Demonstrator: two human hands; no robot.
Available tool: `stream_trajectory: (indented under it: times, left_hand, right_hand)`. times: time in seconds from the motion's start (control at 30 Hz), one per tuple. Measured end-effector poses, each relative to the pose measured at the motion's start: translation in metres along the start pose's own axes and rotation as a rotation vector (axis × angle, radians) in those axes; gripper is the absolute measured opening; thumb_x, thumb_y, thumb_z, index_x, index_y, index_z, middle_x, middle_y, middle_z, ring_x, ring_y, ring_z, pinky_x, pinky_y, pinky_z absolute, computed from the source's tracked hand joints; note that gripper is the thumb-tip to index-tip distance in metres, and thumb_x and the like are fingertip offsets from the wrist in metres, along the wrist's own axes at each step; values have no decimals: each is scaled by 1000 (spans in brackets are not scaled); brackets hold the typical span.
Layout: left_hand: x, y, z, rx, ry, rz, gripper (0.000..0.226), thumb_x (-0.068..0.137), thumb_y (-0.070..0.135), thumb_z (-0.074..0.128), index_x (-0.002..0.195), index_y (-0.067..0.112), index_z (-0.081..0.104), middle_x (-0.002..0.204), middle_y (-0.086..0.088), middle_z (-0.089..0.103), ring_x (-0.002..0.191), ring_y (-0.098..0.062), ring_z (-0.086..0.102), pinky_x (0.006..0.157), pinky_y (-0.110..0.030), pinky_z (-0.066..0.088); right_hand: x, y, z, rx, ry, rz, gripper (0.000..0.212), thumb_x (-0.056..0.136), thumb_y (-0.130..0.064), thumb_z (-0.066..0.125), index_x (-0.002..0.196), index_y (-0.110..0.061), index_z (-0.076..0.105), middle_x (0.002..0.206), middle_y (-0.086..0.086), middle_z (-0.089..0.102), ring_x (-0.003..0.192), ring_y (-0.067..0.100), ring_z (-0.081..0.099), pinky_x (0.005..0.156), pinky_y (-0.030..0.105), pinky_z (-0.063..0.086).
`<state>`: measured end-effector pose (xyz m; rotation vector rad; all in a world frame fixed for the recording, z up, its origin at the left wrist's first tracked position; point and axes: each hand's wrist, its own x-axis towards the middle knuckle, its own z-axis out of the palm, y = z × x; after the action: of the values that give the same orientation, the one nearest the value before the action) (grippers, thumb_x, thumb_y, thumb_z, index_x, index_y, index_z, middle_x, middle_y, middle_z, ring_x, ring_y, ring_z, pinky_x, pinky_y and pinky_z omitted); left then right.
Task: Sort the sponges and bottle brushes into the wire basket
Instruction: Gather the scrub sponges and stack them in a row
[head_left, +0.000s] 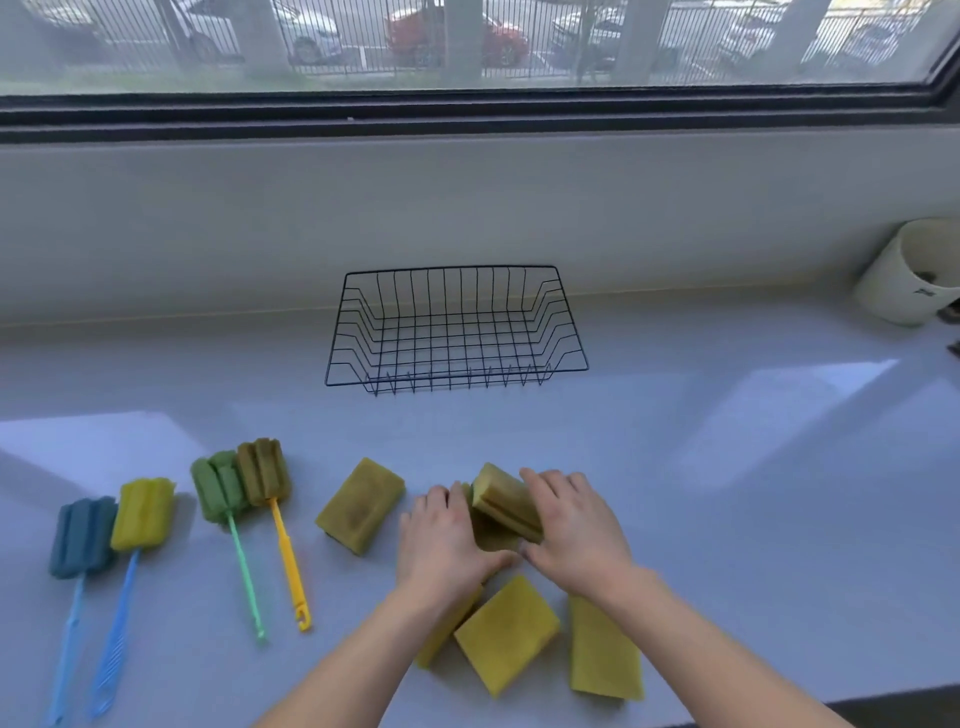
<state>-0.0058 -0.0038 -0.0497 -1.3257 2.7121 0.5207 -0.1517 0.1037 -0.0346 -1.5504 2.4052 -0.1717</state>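
The tilted sponge (506, 501) sits in the middle of the worktop (727, 519), one long edge raised, propped on a lower sponge (491, 538); the right hand (571, 530) curls over its right end and holds it, while the left hand (447, 540) clasps the lower sponge from the left, thumb along its near edge. It looks as if the two are being stacked so both can go in one lift. Another sponge (359, 504) lies flat just to the left; three more lie nearer the person, one partly under the left wrist. Further left, four bottle brushes lie side by side, handles pointing at the person: blue (83, 538), yellow (143, 514), green (218, 491) and brown (262, 470); kinds kept apart, likely to make sorting easy. The wire basket (571, 332) stands beyond the hands, against the wall under the window, with nothing in it yet, so the task is barely begun. A white mug (904, 280) stands far right.
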Motion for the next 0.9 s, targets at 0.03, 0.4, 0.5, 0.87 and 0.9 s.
stream_trajectory:
  times: [0.03, 0.4, 0.5, 0.87, 0.9]
  left_hand:
    - [2, 4, 2, 28, -2, -8, 113, 51, 89, 48, 139, 19, 37, 128, 1, 49, 122, -22, 45, 97, -36, 34]
    - [28, 28, 9, -31, -24, -42, 110, 59, 65, 56, 153, 25, 16, 128, -1, 46, 120, -25, 43, 100, -34, 37]
    - [35, 40, 5, -226, -40, -43, 106, 59, 58, 61, 151, 42, 10, 116, 2, 44, 113, -24, 45, 97, -35, 40]
    - [50, 73, -7, -1215, -186, -111, 71, 52, 19, 78, 116, 46, 63, 127, 5, 57, 120, -14, 53, 95, -42, 51]
    - [50, 76, -8, -1231, -190, -113, 72, 49, 22, 80, 116, 44, 63, 125, 4, 59, 118, -15, 54, 96, -44, 51]
  right_hand:
    - [3, 1, 3, -48, -11, -26, 86, 76, -48, 68, 149, -22, 31, 135, -2, 49, 119, 28, 44, 94, 40, 46]
    - [8, 61, -4, 562, 121, 367, 57, 87, -37, 64, 136, -24, 39, 113, -2, 62, 100, 24, 60, 76, 35, 45]
    - [3, 85, -13, 887, 136, 569, 42, 87, -34, 69, 123, -25, 49, 106, -6, 65, 94, 20, 65, 79, 39, 55]
    - [-15, 130, -17, 1000, 163, 774, 24, 91, -37, 66, 109, -21, 69, 99, -4, 71, 87, 22, 68, 78, 46, 59]
    - [-16, 132, -17, 944, 153, 776, 27, 90, -38, 66, 110, -20, 68, 99, -5, 70, 87, 22, 68, 81, 47, 58]
